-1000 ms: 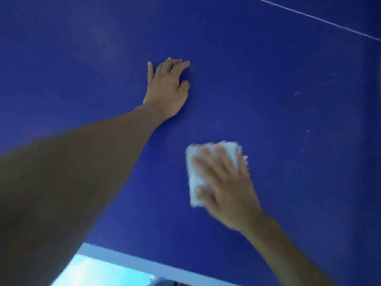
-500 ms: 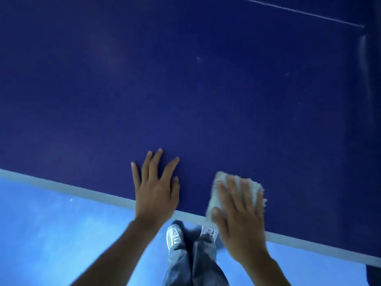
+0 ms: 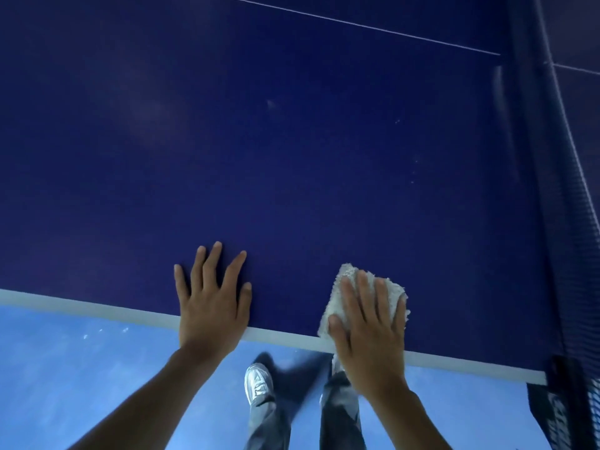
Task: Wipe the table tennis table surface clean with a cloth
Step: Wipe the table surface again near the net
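The white cloth (image 3: 352, 295) lies folded on the dark blue bench (image 3: 292, 157), at its near edge, one corner reaching the white border line (image 3: 81, 308). The right hand (image 3: 368, 329) lies flat on top of the cloth, its fingers (image 3: 363, 293) extended and slightly spread, pressing down rather than gripping. The left hand (image 3: 212, 303) rests palm down on the bare bench surface, beside the cloth but apart from it, fingers splayed and holding nothing. Small pale specks (image 3: 414, 172) mark the surface farther out to the right. The net (image 3: 558, 190) runs along the right side. Below the bench edge, a blue floor (image 3: 81, 384), grey trousers (image 3: 269, 420) and a silver shoe (image 3: 258, 383) are visible.
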